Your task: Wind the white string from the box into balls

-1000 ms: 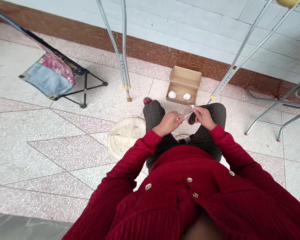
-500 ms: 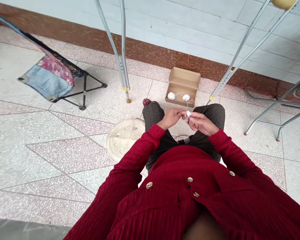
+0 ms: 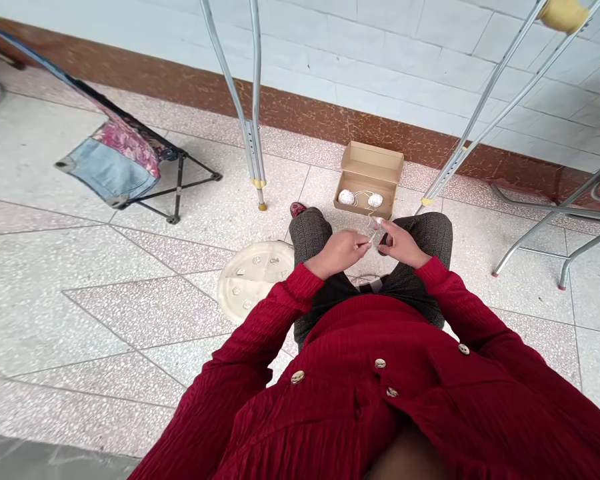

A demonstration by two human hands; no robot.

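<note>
My left hand (image 3: 341, 252) is closed in a pinch over my lap, holding white yarn at its fingertips. Facing it from the right is my right hand (image 3: 401, 244), with white yarn looped at the tip of its forefinger and its thumb apart below. A short stretch of yarn (image 3: 373, 236) spans the small gap between the hands. From there a strand runs up to an open cardboard box (image 3: 372, 163) on the floor, where two white yarn balls (image 3: 347, 197) lie. Whether a small tool is in the fingers I cannot make out.
A round cream mat or lid (image 3: 250, 263) with small pieces on it lies left of my knee. Metal crutches (image 3: 253, 143) lean on either side of the box. A folding chair (image 3: 125, 160) stands at left, and a metal-legged seat (image 3: 555, 210) at right.
My hands have drawn slightly apart, with yarn now visible between them. My right thumb has dropped away from its forefinger. The whole view has shifted a little.
</note>
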